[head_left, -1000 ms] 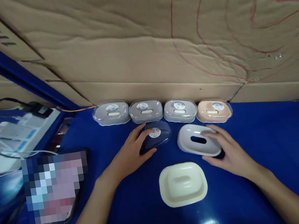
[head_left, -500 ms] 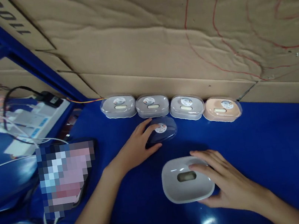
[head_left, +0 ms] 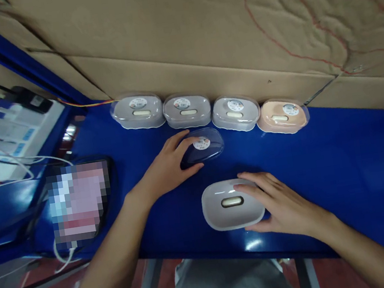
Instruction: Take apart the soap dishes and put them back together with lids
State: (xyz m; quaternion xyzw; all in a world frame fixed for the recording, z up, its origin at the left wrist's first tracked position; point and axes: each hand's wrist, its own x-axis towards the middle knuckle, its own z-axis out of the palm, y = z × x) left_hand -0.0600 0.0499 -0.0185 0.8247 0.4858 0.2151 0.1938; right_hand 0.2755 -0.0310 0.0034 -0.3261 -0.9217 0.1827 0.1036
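On the blue table [head_left: 353, 163], the left hand [head_left: 168, 166] clasps a clear lid [head_left: 213, 149], the right hand [head_left: 282, 202] a grey dish [head_left: 221, 219] that, if tilted, could snag on the cream bar [head_left: 232, 201].

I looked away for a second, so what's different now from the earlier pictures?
The right hand has moved the grey dish leftward and toward the person, over the cream dish, whose raised bar now shows through the slot. It still holds the grey dish. The left hand stays at the clear lid, and the four lidded boxes remain in their row.
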